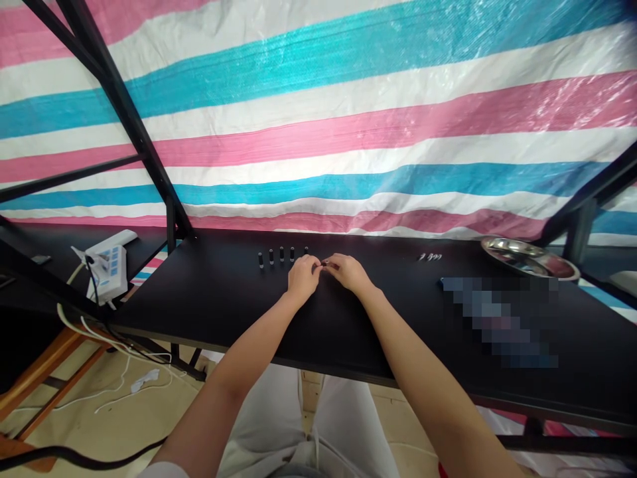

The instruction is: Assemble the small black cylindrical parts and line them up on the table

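My left hand (304, 279) and my right hand (347, 271) meet just above the black table (343, 332), fingertips pinched close together. Between them is a small dark piece (323, 263), mostly covered by the fingers, so its kind is unclear. Both hands are closed on it. Just beyond and left of my left hand, several short black cylinders (271, 257) with pale ends stand upright in a loose row. The rightmost cylinder (306, 251) is partly hidden behind my left hand. Farther right lie several small silvery pieces (430, 257), too small to name.
A round metal tray (530, 259) sits at the table's right rear. Nearer lies a long blurred-out item (497, 322). At left are a white power strip (108, 272) and cables. Black frame posts (127, 119) and a striped plastic sheet (348, 139) border the table.
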Demonstrator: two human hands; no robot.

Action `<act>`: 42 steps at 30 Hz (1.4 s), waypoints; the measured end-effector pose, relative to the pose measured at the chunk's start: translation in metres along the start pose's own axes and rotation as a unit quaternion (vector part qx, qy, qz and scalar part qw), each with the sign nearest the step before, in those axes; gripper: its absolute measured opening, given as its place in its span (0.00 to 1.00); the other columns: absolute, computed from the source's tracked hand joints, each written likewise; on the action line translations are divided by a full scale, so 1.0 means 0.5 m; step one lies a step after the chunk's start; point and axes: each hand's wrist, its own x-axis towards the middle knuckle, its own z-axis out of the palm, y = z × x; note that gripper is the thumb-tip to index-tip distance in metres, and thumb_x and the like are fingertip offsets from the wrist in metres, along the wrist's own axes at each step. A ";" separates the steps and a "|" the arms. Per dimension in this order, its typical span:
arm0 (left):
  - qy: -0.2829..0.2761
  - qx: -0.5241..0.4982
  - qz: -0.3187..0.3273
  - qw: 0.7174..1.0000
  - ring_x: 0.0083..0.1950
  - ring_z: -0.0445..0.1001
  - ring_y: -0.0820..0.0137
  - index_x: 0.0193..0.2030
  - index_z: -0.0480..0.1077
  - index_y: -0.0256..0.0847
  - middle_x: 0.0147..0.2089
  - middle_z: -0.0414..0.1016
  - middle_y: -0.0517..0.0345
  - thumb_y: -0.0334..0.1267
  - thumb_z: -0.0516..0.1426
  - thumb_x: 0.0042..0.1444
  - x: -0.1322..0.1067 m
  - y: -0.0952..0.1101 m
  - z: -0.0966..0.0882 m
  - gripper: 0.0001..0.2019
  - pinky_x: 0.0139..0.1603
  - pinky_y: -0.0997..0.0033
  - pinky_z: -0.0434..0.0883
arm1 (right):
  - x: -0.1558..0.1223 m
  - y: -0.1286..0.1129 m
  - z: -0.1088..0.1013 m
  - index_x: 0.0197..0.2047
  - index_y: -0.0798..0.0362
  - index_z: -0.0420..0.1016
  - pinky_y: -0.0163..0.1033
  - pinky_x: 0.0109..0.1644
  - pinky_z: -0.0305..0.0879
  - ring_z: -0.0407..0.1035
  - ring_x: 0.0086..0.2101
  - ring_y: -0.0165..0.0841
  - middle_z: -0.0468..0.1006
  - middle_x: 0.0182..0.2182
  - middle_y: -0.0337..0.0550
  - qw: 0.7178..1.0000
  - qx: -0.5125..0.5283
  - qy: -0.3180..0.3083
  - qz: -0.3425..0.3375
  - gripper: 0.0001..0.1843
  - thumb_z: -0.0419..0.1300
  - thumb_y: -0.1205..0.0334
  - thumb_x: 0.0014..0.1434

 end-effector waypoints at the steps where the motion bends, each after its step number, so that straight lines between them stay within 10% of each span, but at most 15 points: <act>1: 0.015 -0.013 0.000 1.000 0.33 0.67 0.71 0.31 0.68 0.41 0.33 0.69 0.59 0.30 0.56 0.52 0.002 -0.001 -0.001 0.03 0.36 0.71 0.65 | 0.000 -0.002 -0.001 0.35 0.52 0.76 0.35 0.33 0.60 0.66 0.27 0.30 0.73 0.29 0.43 1.000 0.008 0.012 0.006 0.11 0.54 0.59 0.58; 13: 0.153 -0.162 0.060 0.973 0.30 0.66 0.74 0.30 0.65 0.40 0.32 0.67 0.59 0.31 0.55 0.54 0.008 0.004 0.001 0.03 0.35 0.73 0.65 | -0.006 0.015 0.004 0.45 0.50 0.76 0.38 0.38 0.65 0.70 0.34 0.34 0.77 0.35 0.45 0.995 0.006 0.074 0.073 0.15 0.52 0.58 0.59; 42: 0.095 -0.186 -0.013 0.978 0.29 0.67 0.76 0.34 0.62 0.41 0.30 0.68 0.61 0.33 0.55 0.52 0.005 0.013 0.002 0.04 0.33 0.75 0.66 | -0.002 -0.034 0.005 0.41 0.54 0.64 0.36 0.31 0.59 0.66 0.27 0.32 0.72 0.29 0.43 0.996 0.041 0.047 0.066 0.10 0.50 0.59 0.57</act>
